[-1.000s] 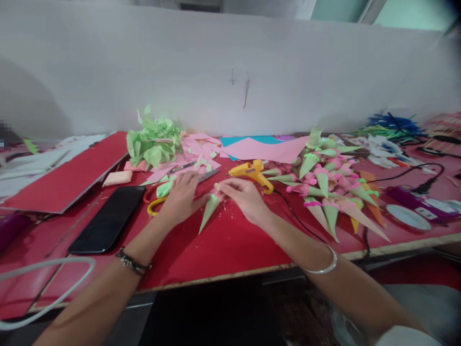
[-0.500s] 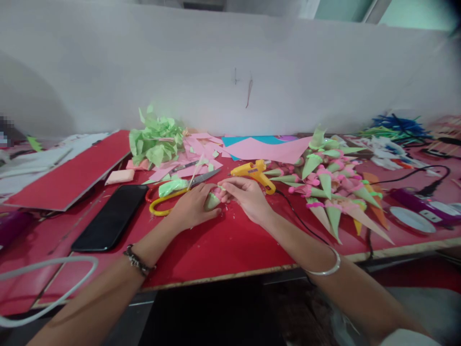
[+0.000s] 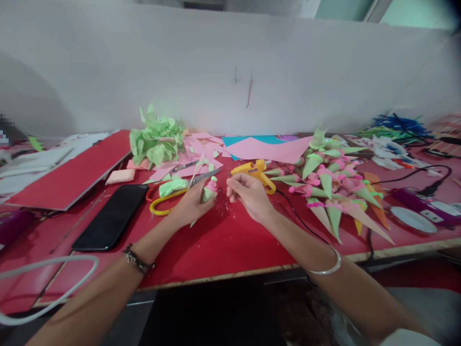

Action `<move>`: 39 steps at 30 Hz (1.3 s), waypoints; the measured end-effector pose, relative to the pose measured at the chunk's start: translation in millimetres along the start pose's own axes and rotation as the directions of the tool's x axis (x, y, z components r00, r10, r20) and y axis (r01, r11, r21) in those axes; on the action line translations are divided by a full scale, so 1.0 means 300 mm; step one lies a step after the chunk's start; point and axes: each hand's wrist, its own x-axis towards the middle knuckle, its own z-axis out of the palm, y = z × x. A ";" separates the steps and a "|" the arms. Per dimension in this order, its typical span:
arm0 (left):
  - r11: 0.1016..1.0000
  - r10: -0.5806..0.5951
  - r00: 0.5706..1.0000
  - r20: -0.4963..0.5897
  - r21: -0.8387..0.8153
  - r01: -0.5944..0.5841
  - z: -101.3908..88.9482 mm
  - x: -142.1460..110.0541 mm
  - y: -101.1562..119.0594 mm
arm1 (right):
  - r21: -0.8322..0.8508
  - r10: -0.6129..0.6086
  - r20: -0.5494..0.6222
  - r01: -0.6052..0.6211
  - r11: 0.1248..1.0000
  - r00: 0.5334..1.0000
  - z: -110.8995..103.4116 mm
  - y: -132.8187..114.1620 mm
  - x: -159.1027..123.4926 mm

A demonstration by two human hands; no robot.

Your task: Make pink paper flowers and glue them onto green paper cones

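My left hand (image 3: pixel 192 204) is closed round a small green paper ice cream cone (image 3: pixel 209 193). Pink swirled clay tops the cone, with a little pale green ball at its tip. A short gap to the right, my right hand (image 3: pixel 248 194) has thumb and fingers curled together; whether anything is between them is hidden. Scissors with yellow and red handles (image 3: pixel 162 205) lie just left of my left hand, beside a packet of light green clay (image 3: pixel 173 186). Behind my right hand rests a yellow glue gun (image 3: pixel 252 169).
Several finished paper cones (image 3: pixel 329 180) are heaped on the right. A black phone (image 3: pixel 111 216) lies on the left, near a red board (image 3: pixel 72 173). Green paper scraps (image 3: pixel 157 137) and pink sheets (image 3: pixel 266 149) sit along the wall. The glue gun's black cord (image 3: pixel 302 218) crosses the red table (image 3: pixel 230 250).
My right hand has drawn away to the right from the cone's top. The cone now shows more fully in my left hand, tilted up with the green ball visible.
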 end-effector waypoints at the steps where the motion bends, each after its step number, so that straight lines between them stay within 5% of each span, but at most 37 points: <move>1: 1.000 -0.026 1.000 -0.001 -0.007 0.026 0.001 0.001 0.001 | -0.010 -0.008 -0.006 0.008 1.000 1.000 0.000 0.000 0.000; 12: 0.977 -0.162 0.987 0.006 -0.137 0.161 -0.003 -0.002 0.018 | -0.018 0.053 0.001 -0.053 0.998 0.999 0.004 -0.005 -0.003; 18: 0.946 -0.181 0.981 0.063 -0.261 0.192 -0.014 0.003 0.032 | -0.135 -0.060 0.007 0.060 0.989 0.998 0.005 -0.001 -0.005; 23: 0.915 -0.234 0.966 0.109 -0.311 0.257 -0.029 0.005 0.060 | -0.078 -0.024 0.044 0.027 0.997 0.999 0.005 0.003 -0.004; 35: 0.895 -0.257 0.965 0.056 -0.363 0.259 -0.020 0.003 0.034 | -0.106 -0.046 0.034 0.050 0.993 0.998 0.006 -0.003 -0.004; 39: 0.874 -0.244 0.958 0.148 -0.395 0.284 -0.023 -0.002 0.032 | -0.056 -0.015 0.040 0.017 0.998 0.999 0.007 -0.002 -0.004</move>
